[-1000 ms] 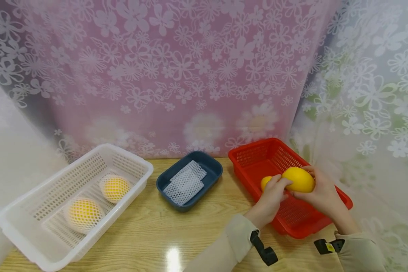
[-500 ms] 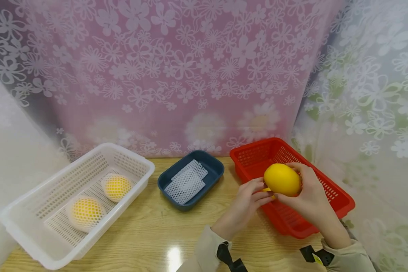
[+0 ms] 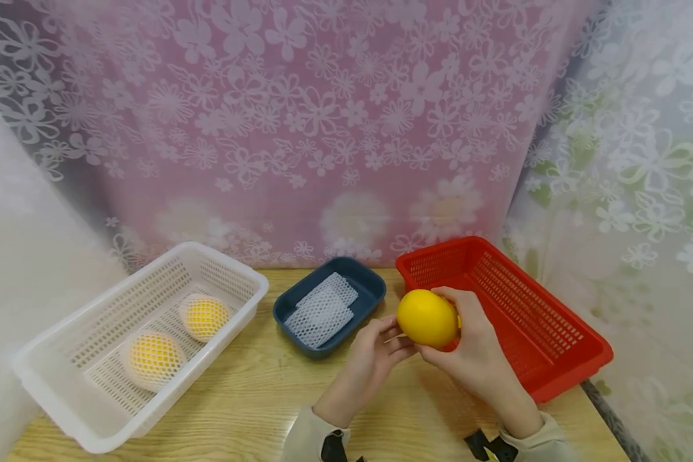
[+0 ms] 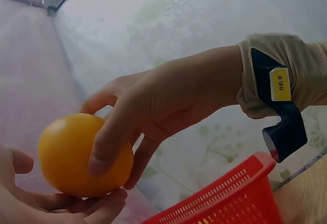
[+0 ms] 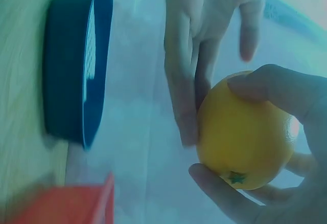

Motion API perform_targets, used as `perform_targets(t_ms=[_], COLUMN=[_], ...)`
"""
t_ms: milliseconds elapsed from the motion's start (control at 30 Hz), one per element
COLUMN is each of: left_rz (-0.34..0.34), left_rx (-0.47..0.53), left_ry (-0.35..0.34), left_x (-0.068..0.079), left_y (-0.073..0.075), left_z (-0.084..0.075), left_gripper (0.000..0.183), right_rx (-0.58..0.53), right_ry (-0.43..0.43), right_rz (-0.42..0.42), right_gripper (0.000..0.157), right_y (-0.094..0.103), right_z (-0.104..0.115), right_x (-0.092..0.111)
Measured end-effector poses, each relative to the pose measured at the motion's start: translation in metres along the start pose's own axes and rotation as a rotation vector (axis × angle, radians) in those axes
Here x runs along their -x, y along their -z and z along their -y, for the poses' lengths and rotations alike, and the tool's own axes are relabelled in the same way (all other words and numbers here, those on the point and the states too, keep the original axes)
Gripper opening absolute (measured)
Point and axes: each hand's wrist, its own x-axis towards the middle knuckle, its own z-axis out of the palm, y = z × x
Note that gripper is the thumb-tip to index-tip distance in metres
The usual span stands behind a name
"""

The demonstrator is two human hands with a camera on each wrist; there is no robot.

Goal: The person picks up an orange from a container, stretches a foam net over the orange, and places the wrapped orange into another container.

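My right hand [image 3: 473,340] holds a smooth yellow orange [image 3: 427,318], thumb and fingers curled around it. A small green star-shaped stem end marks the orange [image 5: 240,137] in the right wrist view. The left hand [image 3: 372,356] lies palm up with relaxed fingers, its fingertips touching the orange's lower left side. Both hands are in front of the red basket [image 3: 560,308], with the orange overlapping its left rim. In the left wrist view the left fingers [image 4: 102,206] pass beneath the fruit.
A blue tray [image 3: 375,292] with white foam net sleeves [image 3: 323,314] stands mid-table, just left of the hands. At far left, a white basket [image 3: 52,378] contains two yellow fruits in foam nets [image 3: 153,359]. Yellow shows through the red basket's slots in the left wrist view.
The right hand has carried the orange left, from over the red basket to its left rim. My left hand has moved left too, its fingers opening out under the fruit.
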Motion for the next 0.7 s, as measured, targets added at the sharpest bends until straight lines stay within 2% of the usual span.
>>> perform_targets(t_ms=[167, 367, 500, 700], left_rz=[-0.037, -0.017, -0.06, -0.1], left_rx=[0.069, 0.102, 0.103, 0.156], left_ry=[-0.002, 0.054, 0.102, 0.111], left_x=[0.016, 0.039, 0.051, 0.062], left_y=[0.022, 0.063, 0.085, 0.104], left_z=[0.001, 0.003, 0.007, 0.016], left_gripper=[0.042, 0.046, 0.057, 0.053], right_rx=[-0.115, -0.265, -0.362, -0.475], right_ry=[0.03, 0.016, -0.031, -0.101], right_rz=[0.035, 0.113, 0.183, 0.267], right_gripper=[0.09, 0.088, 0.086, 0.081], right_y=[-0.025, -0.061, -0.089, -0.124], right_z=[0.012, 0.018, 0.021, 0.021], right_x=[0.0, 0.008, 0.019, 0.034])
